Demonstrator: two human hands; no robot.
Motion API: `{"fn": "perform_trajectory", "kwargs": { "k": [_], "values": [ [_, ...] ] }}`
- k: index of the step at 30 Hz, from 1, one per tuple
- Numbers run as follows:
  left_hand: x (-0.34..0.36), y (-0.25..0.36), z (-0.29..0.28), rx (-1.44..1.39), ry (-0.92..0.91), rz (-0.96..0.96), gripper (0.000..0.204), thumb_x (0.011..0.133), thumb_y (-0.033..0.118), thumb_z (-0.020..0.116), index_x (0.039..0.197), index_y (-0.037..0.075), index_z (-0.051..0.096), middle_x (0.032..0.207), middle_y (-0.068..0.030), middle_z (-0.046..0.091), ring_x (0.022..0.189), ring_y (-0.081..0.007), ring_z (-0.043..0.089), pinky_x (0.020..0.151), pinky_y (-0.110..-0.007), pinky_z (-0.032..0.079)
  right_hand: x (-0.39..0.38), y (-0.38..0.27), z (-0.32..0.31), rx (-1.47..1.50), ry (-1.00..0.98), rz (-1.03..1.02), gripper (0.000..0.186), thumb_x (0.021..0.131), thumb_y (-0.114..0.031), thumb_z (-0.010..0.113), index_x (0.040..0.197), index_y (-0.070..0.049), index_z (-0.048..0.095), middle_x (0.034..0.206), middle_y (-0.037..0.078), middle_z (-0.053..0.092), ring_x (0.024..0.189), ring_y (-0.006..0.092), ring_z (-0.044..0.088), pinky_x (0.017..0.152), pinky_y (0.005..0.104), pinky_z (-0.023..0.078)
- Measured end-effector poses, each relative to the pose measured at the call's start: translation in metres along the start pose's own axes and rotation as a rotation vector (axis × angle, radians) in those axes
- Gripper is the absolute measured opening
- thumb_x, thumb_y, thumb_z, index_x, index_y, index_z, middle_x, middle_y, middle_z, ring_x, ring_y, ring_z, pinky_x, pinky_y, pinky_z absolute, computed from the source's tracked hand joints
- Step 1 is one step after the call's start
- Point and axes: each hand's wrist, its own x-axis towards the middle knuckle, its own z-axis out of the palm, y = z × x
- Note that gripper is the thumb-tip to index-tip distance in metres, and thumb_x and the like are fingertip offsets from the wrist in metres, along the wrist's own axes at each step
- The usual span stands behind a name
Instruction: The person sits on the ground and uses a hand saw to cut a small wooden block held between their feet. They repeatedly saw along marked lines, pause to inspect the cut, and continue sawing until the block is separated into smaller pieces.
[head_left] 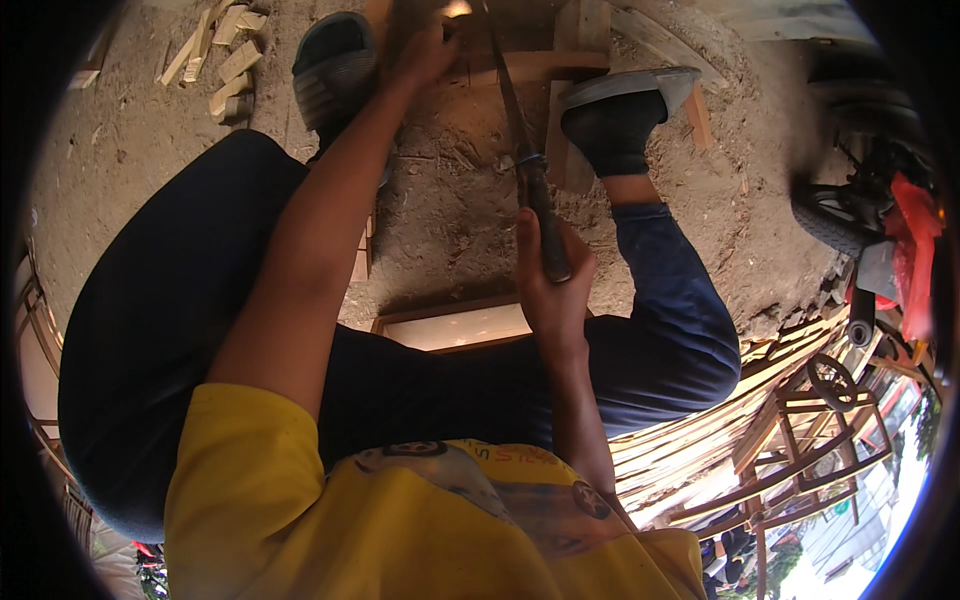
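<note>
My right hand [555, 285] is wrapped round the dark handle of a long, narrow-bladed tool [515, 115]. Its blade points away from me, up past the top edge of the view, so its tip is out of sight. At the upper middle, my left hand [428, 55] is closed with curled fingers, close to the blade's far part. What those fingers grip is dark and hard to make out. A wooden board [530, 67] lies crosswise beside the blade, over another wood piece [575, 150]. My right shoe [630, 90] rests against these pieces.
My left shoe [335, 75] stands on the dirt ground. Wood offcuts [235, 65] are scattered at the upper left. A wood-edged pale panel [460, 327] lies beneath my legs. At the right are a motorcycle wheel [835, 220], stacked wood strips [690, 440] and a wooden frame [800, 460].
</note>
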Motion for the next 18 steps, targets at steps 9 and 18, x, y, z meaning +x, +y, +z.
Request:
{"fn": "perform_trajectory", "kwargs": {
  "k": [9, 18],
  "values": [
    [-0.003, -0.017, 0.015, 0.573, -0.433, 0.152, 0.037, 0.093, 0.028, 0.041, 0.116, 0.004, 0.057, 0.101, -0.0189, 0.062, 0.098, -0.0373, 0.061, 0.084, -0.049, 0.049, -0.091, -0.002, -0.044, -0.171, 0.050, -0.030, 0.017, 0.090, -0.008, 0.063, 0.078, 0.003, 0.059, 0.058, 0.008, 0.054, 0.049, 0.0096, 0.047, 0.047, 0.0292, 0.037],
    [0.006, -0.033, 0.007, 0.436, -0.468, 0.226, 0.040, 0.100, 0.033, 0.030, 0.118, 0.008, 0.056, 0.111, -0.0221, 0.064, 0.106, -0.0401, 0.060, 0.091, -0.050, 0.046, -0.025, -0.015, -0.012, -0.075, -0.062, -0.055, 0.025, 0.095, -0.015, 0.060, 0.077, 0.001, 0.056, 0.058, -0.001, 0.048, 0.056, 0.0029, 0.039, 0.048, 0.0265, 0.032]
  ]
}}
